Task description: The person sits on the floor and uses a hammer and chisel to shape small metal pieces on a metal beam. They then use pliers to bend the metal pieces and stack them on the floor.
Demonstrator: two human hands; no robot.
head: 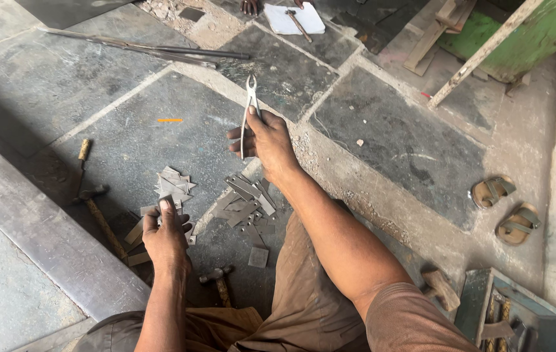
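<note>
1. My right hand (pixel 266 140) is closed around the handles of steel pincers (pixel 250 107), jaws pointing to 12 o'clock.
2. My left hand (pixel 166 236) pinches one small metal plate (pixel 166 201) at its fingertips.
3. A pile of metal plates (pixel 247 199) lies at 6 o'clock of the pincers.
4. A hammer (pixel 218 280) rests at 4 o'clock of my left hand.
5. Sandals (pixel 506 205) lie at 3 o'clock, well apart.

Head view, steeply downward (close overhead)
</note>
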